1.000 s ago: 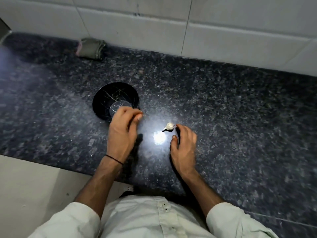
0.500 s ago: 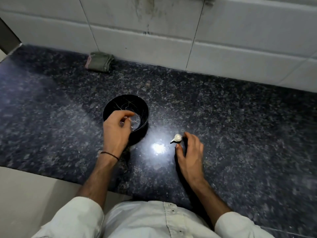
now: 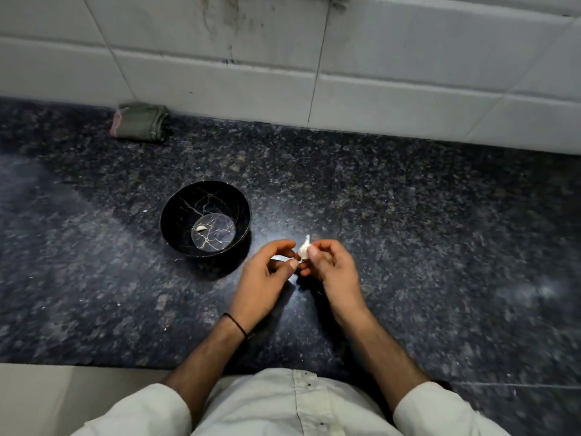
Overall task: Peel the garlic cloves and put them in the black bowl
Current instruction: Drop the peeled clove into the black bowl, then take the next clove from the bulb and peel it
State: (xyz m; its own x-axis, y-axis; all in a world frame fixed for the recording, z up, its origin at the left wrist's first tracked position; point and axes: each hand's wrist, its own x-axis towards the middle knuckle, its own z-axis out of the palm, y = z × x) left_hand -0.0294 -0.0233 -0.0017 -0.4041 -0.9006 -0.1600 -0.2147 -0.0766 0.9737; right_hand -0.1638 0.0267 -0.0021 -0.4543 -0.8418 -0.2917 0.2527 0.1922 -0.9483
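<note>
Unpeeled garlic clove [image 3: 304, 249] up off the countertop [image 3: 408, 231], just right of the black bowl [image 3: 176, 215]. Pinched under thumb and curled fingers of right hand [image 3: 334, 272]; left hand [image 3: 264, 278] thumb and forefinger closing on its lower end. Likely light, firm inside, papery skin loose and brittle; best gripped at the body, skin torn from the pointed tip. Half a second ago: clove on the counter, left hand over the bowl. Peeled clove [image 3: 201, 228] now inside.

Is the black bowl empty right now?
No, a single peeled clove lies on the black bowl's floor.
</note>
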